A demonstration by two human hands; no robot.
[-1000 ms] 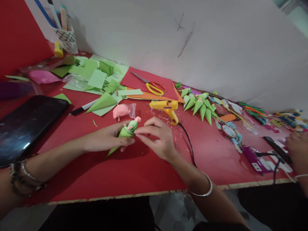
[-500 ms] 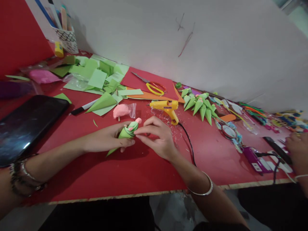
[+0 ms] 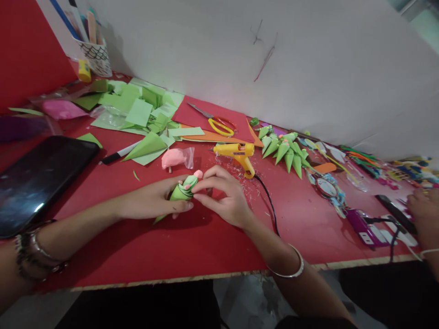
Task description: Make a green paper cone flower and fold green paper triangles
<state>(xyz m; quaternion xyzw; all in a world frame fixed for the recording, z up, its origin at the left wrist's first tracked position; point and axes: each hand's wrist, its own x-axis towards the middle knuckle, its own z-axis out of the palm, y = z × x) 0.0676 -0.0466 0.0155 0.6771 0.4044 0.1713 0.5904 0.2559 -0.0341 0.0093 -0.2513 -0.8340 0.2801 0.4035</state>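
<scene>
My left hand (image 3: 156, 198) is wrapped round a green paper cone (image 3: 181, 192), its pointed end down to the left and its layered top up to the right. Small pink pieces sit on that top, the largest a pink ball (image 3: 198, 174) at the tip. Thumb and fingers of my right hand (image 3: 222, 196) are pinched together at the cone's right edge; what they grip, if anything, is too small to make out. A lump of pink clay (image 3: 173, 158) in clear plastic lies just behind the cone.
Behind my right hand lies a yellow glue gun (image 3: 236, 153) with a black cord. Scissors (image 3: 221, 127), green paper scraps (image 3: 139, 112) and a cluster of green cones (image 3: 284, 148) line the back. A phone (image 3: 48, 176) is at left; another person's hand (image 3: 423, 208) at right.
The cone has shifted and turned very slightly in my left hand. My right fingers have moved a little at its edge, still pinched.
</scene>
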